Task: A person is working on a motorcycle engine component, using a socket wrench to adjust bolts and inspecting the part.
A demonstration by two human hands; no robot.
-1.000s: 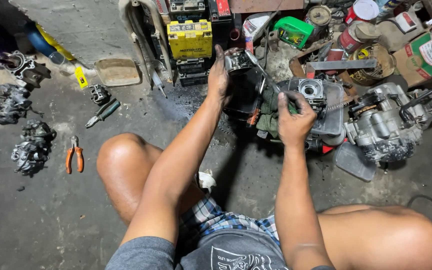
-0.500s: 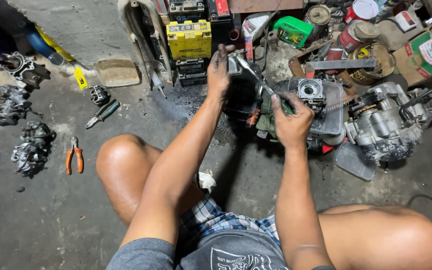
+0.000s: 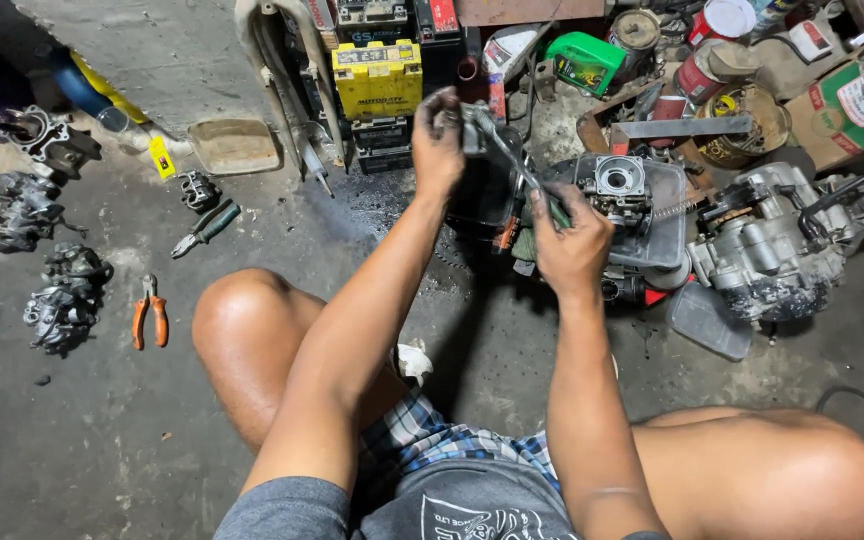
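My left hand (image 3: 439,140) grips a small metal engine part (image 3: 474,128) held up in front of me. My right hand (image 3: 569,245) is closed on the green handle of a screwdriver (image 3: 524,178), whose shaft runs up and left to that part. Just right of my right hand a grey carburetor-like casting (image 3: 616,186) sits in a clear plastic tray (image 3: 674,222). I sit on the concrete floor with both bare knees spread.
A grey engine block (image 3: 767,245) lies at the right. A yellow battery (image 3: 378,78) stands behind, with a green bottle (image 3: 585,62), cans and boxes. On the left floor lie orange-handled pliers (image 3: 149,311), green-handled pliers (image 3: 206,228) and several dirty engine parts (image 3: 64,298).
Both hands stay on the part and the screwdriver; my right hand has turned slightly, and the part has shifted a little in my left hand.
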